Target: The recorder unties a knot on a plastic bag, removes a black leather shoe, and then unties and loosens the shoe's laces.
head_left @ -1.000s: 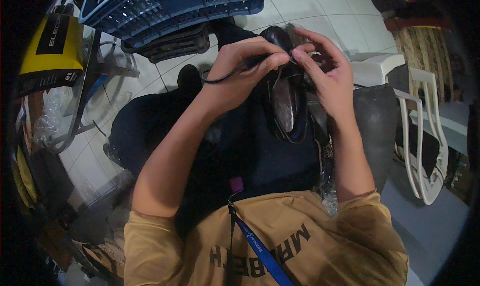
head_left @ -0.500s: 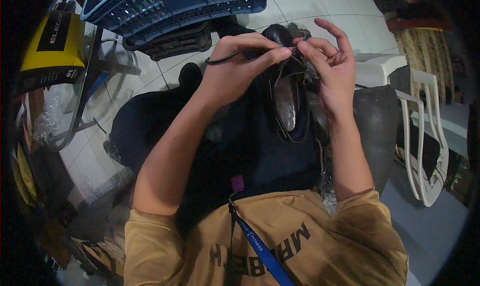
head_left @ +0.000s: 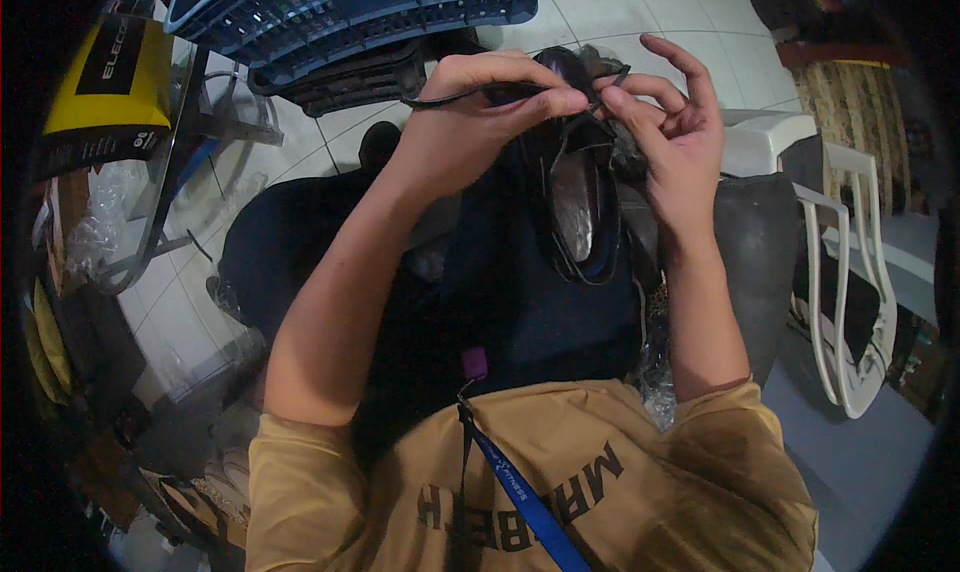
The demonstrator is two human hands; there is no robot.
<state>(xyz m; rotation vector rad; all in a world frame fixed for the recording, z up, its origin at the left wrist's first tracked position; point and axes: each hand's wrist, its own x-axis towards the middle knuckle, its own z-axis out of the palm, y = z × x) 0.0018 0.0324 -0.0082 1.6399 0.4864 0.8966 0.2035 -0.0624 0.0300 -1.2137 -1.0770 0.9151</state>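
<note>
A black shoe (head_left: 578,202) lies on my lap with its grey insole facing up and its toe pointing away. My left hand (head_left: 480,122) pinches a black shoelace (head_left: 450,96) above the shoe's front; the lace's free end sticks out to the left. Facing it, my right hand (head_left: 668,132) grips the same lace between thumb and forefinger, the other fingers spread upward. Both hands hide the shoe's toe and eyelets.
A blue plastic crate (head_left: 340,7) stands on the white tiled floor ahead. A yellow and black box (head_left: 105,82) sits on a wire rack at the left. A white plastic chair (head_left: 850,272) stands at the right, a dark bin (head_left: 755,252) beside it.
My left hand has drawn the lace up and level above the shoe. My right hand has opened its outer fingers upward while keeping its pinch on the lace.
</note>
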